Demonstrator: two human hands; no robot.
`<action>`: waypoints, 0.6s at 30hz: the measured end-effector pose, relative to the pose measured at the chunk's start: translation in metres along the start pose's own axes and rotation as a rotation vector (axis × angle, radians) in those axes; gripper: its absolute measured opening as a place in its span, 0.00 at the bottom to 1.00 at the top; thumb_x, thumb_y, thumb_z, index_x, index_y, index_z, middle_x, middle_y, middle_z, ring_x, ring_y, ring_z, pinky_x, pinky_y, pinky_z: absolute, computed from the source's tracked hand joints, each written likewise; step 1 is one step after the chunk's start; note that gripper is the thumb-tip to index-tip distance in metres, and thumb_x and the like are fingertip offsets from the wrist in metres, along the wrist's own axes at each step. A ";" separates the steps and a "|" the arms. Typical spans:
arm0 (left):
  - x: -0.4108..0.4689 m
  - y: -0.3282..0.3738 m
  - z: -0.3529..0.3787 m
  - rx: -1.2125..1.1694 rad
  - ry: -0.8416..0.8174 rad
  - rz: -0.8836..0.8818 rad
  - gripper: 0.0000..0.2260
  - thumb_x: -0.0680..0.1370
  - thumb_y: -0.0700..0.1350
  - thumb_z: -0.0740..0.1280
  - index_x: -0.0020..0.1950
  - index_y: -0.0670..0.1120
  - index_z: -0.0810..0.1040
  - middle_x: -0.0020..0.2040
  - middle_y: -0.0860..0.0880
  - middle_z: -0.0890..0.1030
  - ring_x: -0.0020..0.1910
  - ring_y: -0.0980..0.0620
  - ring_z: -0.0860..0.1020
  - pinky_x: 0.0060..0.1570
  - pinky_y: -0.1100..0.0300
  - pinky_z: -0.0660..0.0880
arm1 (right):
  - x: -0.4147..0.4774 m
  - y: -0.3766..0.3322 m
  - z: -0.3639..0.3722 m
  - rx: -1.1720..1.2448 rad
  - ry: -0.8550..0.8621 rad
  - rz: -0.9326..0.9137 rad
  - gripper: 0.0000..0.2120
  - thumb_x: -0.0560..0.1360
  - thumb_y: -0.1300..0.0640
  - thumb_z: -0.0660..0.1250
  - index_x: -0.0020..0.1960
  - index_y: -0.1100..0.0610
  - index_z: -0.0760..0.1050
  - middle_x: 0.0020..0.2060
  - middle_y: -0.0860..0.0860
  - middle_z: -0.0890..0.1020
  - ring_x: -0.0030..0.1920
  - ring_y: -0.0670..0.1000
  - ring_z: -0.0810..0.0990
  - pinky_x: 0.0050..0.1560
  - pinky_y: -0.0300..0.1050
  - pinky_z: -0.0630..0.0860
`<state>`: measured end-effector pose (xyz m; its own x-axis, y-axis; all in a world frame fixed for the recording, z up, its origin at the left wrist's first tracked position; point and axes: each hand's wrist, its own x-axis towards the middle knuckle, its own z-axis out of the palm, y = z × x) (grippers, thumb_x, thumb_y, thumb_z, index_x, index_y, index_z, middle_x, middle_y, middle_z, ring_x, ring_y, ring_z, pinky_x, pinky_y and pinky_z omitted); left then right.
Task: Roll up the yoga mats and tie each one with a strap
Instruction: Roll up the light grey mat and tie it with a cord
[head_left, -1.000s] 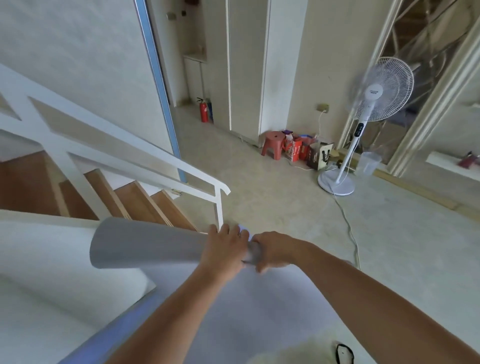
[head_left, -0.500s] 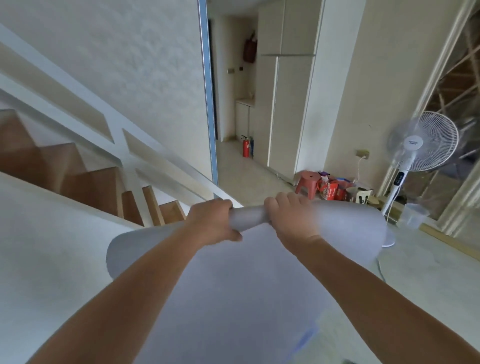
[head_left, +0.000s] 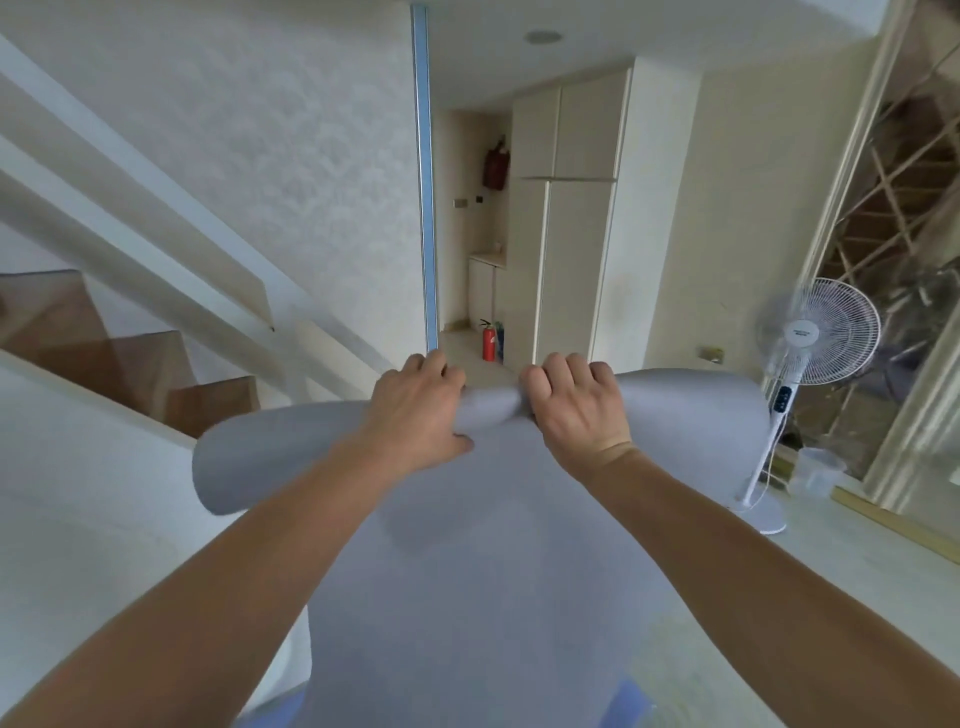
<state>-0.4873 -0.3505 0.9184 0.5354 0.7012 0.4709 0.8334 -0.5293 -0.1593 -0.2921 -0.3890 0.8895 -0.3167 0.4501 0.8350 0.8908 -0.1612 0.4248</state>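
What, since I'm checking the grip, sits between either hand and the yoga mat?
Nothing visible does. The left hand and the right hand both grip the rolled part of the yoga mat directly, side by side.

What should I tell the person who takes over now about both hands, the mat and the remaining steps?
Left hand: grips the rolled part of the light grey foam yoga mat, near its middle.
Right hand: grips the same roll, beside the left.
Mat: held up; the roll flares at both ends; the unrolled part hangs toward the person.
Done: rolling begun.
To do: finish the roll, tie a strap; no strap in view.
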 end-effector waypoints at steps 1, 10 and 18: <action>-0.006 0.002 0.001 -0.099 -0.092 -0.025 0.26 0.68 0.62 0.74 0.58 0.49 0.72 0.54 0.50 0.72 0.53 0.47 0.74 0.47 0.55 0.72 | -0.004 -0.007 -0.003 0.008 -0.004 -0.014 0.22 0.57 0.67 0.72 0.45 0.57 0.65 0.34 0.53 0.71 0.32 0.56 0.69 0.34 0.48 0.64; -0.034 -0.012 0.011 -0.047 -0.117 -0.015 0.17 0.75 0.59 0.69 0.54 0.47 0.72 0.51 0.49 0.79 0.49 0.45 0.80 0.42 0.55 0.69 | -0.005 -0.055 -0.033 0.303 -0.652 0.056 0.24 0.68 0.45 0.73 0.57 0.56 0.70 0.49 0.52 0.77 0.49 0.56 0.78 0.40 0.45 0.65; -0.100 -0.011 0.057 0.118 0.011 0.138 0.25 0.60 0.54 0.81 0.49 0.44 0.77 0.48 0.44 0.75 0.45 0.42 0.76 0.47 0.49 0.74 | -0.028 -0.091 -0.052 0.405 -0.975 0.069 0.07 0.73 0.50 0.65 0.47 0.52 0.71 0.34 0.47 0.71 0.39 0.53 0.74 0.36 0.43 0.67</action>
<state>-0.5424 -0.3879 0.8239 0.6446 0.6205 0.4466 0.7629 -0.5599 -0.3233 -0.3815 -0.4325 0.8458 -0.0227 0.9906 0.1349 0.9960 0.0107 0.0888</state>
